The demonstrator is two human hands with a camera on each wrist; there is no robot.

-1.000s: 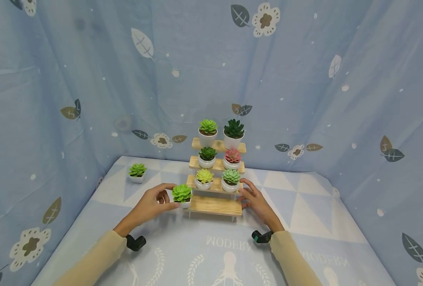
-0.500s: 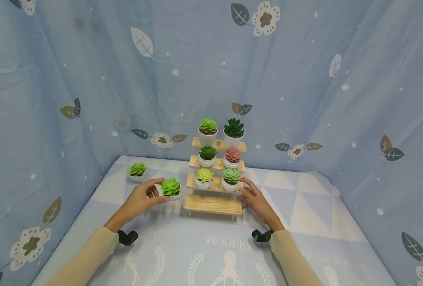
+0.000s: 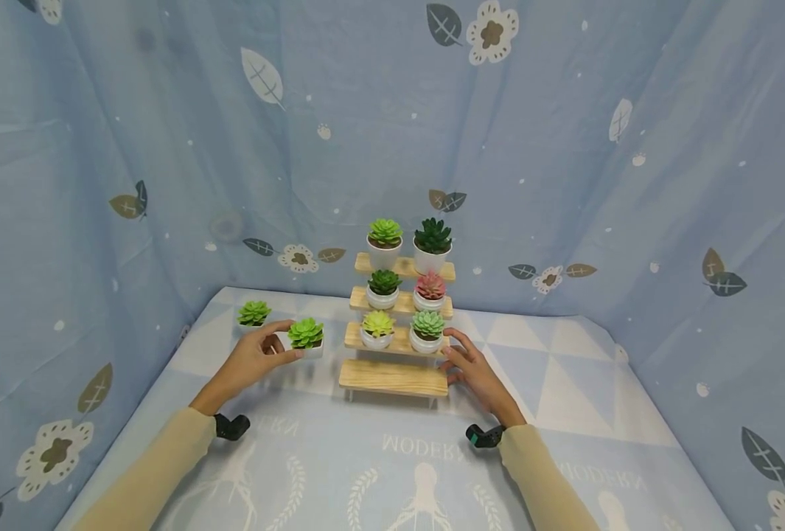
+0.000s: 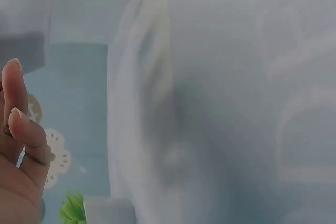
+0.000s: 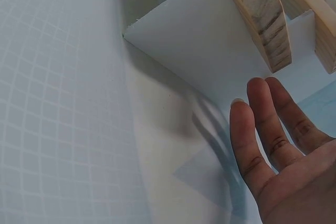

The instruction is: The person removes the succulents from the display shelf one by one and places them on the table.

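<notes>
My left hand [image 3: 249,360] holds a bright green potted succulent [image 3: 306,333] by its white square pot, thumb on the near side. The plant is apart from the wooden tiered stand [image 3: 392,376], to its left. In the left wrist view the pot [image 4: 23,27] is above the fingers [image 4: 32,137], cut off by the frame edge. My right hand [image 3: 478,380] is at the stand's right side. In the right wrist view, fairly straight fingers [image 5: 273,129] lie close by the stand's white side panel [image 5: 194,38]; contact is hard to tell. The right thumb is hidden there.
Several succulents in round white pots, among them a pink one [image 3: 430,289], stand on the upper three tiers; the lowest tier is bare wood. Another green succulent [image 3: 254,313] sits on the table at the back left. A patterned curtain [image 3: 538,147] hangs behind.
My left hand has carried the green succulent left and back, away from the lowest tier's left end, towards the other table plant. My right hand has stayed at the stand's right side.
</notes>
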